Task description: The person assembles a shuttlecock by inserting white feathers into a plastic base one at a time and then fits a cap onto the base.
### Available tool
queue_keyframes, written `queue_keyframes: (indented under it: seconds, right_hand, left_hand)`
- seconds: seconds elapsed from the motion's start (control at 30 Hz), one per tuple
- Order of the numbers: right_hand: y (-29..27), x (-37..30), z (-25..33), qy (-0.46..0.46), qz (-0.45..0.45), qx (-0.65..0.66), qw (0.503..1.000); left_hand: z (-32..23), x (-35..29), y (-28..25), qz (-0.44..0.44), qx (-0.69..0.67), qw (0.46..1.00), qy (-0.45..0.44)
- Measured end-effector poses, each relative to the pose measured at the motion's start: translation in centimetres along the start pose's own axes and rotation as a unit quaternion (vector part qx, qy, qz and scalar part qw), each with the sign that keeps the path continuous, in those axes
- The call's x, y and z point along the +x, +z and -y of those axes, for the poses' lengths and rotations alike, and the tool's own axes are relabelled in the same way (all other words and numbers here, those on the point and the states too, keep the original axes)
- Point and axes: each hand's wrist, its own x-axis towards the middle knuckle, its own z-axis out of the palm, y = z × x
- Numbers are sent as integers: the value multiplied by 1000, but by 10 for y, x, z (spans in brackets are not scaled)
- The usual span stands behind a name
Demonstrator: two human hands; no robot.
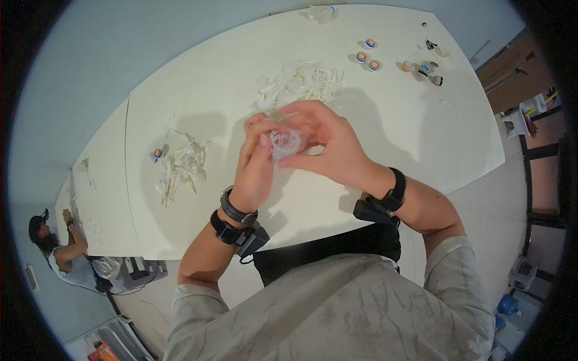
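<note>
Both my hands are together over the middle of the table, closed round a clear, crinkled plastic piece (285,143) with a rounded shape. My left hand (257,153) has its thumb and fingers against the plastic's left side. On the other side, my right hand (330,141) curls round it with thumb below and fingers above. The fingers hide part of the piece, and I cannot make out its exact kind. Just beyond my hands lies a heap of thin pale sticks and clear plastic (301,83). A smaller pile of similar sticks (182,168) lies to the left.
Several small round items with blue rims stand about, one (156,154) by the left pile, one (370,43) farther back. Small mixed items (424,71) lie at far right. A clear crumpled bag (320,14) rests at the far edge. Another person (69,256) is at the table's left end.
</note>
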Motion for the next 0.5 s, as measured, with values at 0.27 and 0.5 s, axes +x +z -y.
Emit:
queue_keyframes:
  seconds: [0.27,0.5]
  right_hand:
    - [-22,8,-1,-153,-52,-44,986]
    - [-21,12,-12,-233,-11,-210,949]
  left_hand:
    - [-11,6,11,-23,-51,998,-37]
    - [-11,1,14,60,-219,970,-84]
